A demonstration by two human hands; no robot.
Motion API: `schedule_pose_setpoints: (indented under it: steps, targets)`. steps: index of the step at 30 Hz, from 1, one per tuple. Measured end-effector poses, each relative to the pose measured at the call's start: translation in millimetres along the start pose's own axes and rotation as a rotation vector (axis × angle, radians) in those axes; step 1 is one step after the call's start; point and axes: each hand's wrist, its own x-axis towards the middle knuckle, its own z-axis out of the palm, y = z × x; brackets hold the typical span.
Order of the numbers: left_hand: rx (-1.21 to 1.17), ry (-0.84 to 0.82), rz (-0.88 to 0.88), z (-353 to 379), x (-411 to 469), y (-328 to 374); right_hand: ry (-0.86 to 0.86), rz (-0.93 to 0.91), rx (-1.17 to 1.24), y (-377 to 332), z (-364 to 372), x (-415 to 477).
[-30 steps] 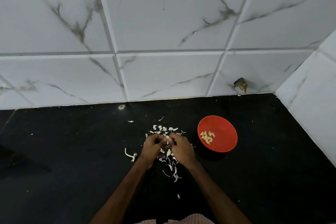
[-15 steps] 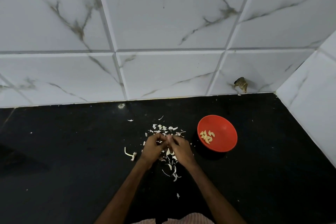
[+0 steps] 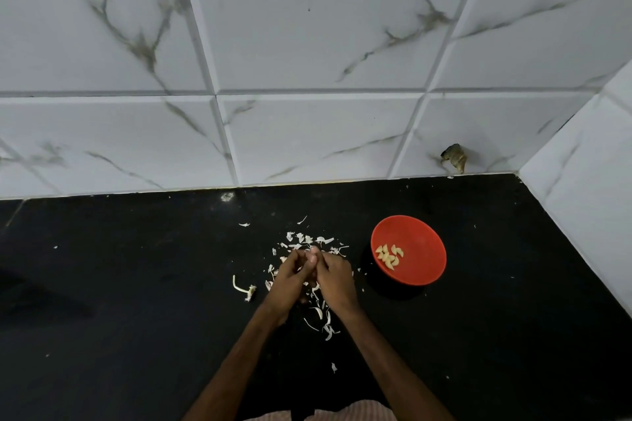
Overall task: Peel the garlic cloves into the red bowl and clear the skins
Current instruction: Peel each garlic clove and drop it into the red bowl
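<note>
A black, speckled stone counter (image 3: 136, 284) runs back to the tiled wall. On it stands a round red plastic bowl (image 3: 425, 246), just to the right of a scatter of thin white garlic skins (image 3: 307, 240) (partly hidden from view). A curved pale garlic stem (image 3: 244, 290) lies left of the scatter, and one loose white scrap (image 3: 333, 367) lies nearer the front edge.

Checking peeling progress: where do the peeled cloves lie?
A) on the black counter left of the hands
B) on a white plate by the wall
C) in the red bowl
C: the pale peeled cloves sit inside the red bowl; only skins litter the counter.
</note>
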Motion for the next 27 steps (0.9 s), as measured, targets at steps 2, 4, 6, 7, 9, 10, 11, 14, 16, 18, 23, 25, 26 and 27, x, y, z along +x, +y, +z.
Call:
schedule_pose_setpoints:
  steps: [2,4,6,7,9,10,11,14,16,18,23,25,26,27]
  targets:
    - [-0.056,-0.008,0.013,1,0,0,0.033,-0.012,0.061,-3,2,0]
    - [-0.096,-0.016,0.03,1,2,2,0.046,-0.017,0.099,-7,2,2]
    - [-0.124,-0.011,0.034,1,3,4,0.04,-0.02,0.103,-9,2,4]
    - [-0.142,0.003,0.035,2,4,5,0.036,-0.015,0.094,-11,2,5]
    - [-0.157,0.063,0.04,3,5,5,0.025,0.019,0.09,-12,2,7]
    - [-0.147,0.099,0.05,4,5,5,0.021,0.035,0.096,-12,2,8]
    - [-0.135,0.132,0.065,6,6,5,0.014,0.045,0.103,-11,1,9]
    - [-0.103,0.257,0.086,9,7,4,0.004,0.041,0.086,-4,-2,11]
    - [-0.096,0.323,0.072,7,7,3,0.034,0.028,0.03,3,-5,12]
    - [-0.133,0.327,0.068,4,6,2,0.065,0.034,-0.022,11,-6,14]
    - [-0.039,0.313,0.052,1,10,-2,0.011,0.062,-0.169,21,-3,15]
    - [-0.032,0.29,0.044,0,10,-4,0.002,0.054,-0.211,26,-1,15]
    - [-0.037,0.275,0.046,-1,9,-5,0.002,0.044,-0.206,27,0,14]
    - [-0.046,0.263,0.048,-3,9,-5,0.0,0.031,-0.19,27,0,14]
